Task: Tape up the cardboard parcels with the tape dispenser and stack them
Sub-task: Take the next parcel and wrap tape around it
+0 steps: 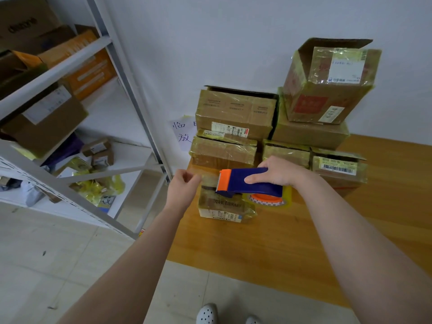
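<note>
A grey metal shelving unit (130,90) stands at the left against the white wall (210,43). Its upper shelves carry an orange box (91,71) and a brown carton with a white label (46,120); lower down sit two small boxes (100,153), something purple (67,146) and a heap of crumpled yellow plastic bags (100,188). A paper note (183,132) with handwritten blue characters (partly hidden, so not readable in full) is stuck to the wall beside the shelving. A wooden table (304,242) fills the right side, above a pale tiled floor (58,253). White perforated shoes (207,314) show at the bottom edge.
</note>
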